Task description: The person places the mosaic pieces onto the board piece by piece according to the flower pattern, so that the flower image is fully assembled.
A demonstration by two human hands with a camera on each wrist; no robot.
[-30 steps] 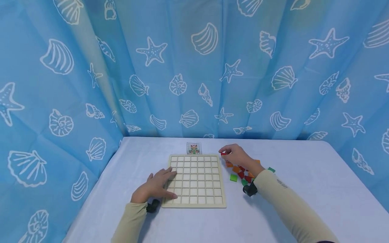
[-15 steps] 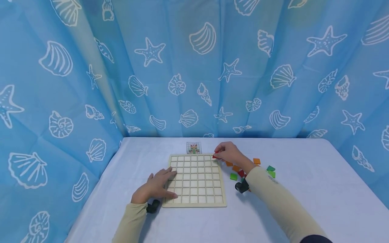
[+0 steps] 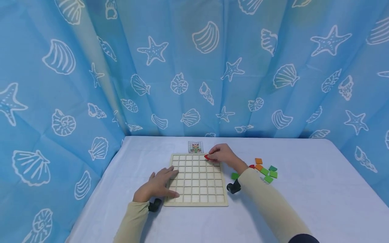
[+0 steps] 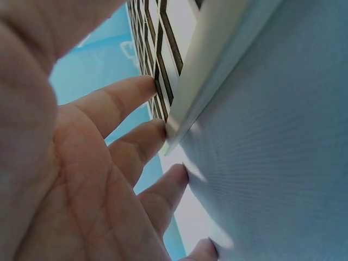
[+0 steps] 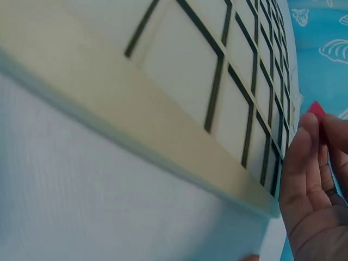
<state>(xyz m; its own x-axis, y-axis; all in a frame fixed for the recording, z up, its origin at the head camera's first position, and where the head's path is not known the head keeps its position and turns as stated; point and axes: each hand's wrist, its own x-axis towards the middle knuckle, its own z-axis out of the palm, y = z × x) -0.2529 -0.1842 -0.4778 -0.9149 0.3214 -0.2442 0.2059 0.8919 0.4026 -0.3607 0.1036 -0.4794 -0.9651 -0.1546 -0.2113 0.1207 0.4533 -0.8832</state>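
Observation:
A pale grid board with square cells lies flat on the white table. My left hand rests on its left side with fingers spread, thumb and fingertips over the edge cells; the left wrist view shows those straight fingers at the rim. Over the board's far right corner, my right hand pinches a small red tile between thumb and fingers. In the right wrist view the pointed tip of that red tile sticks out past the fingertips.
Right of the board lie loose tiles, green, orange and red, some hidden behind the right forearm. A small card with a coloured grid picture lies beyond the board. A blue shell-patterned curtain hangs behind the table.
My right hand has moved left with the red tile, from beside the board to over its far right corner. More of the loose tiles now show. The left hand has stayed in place.

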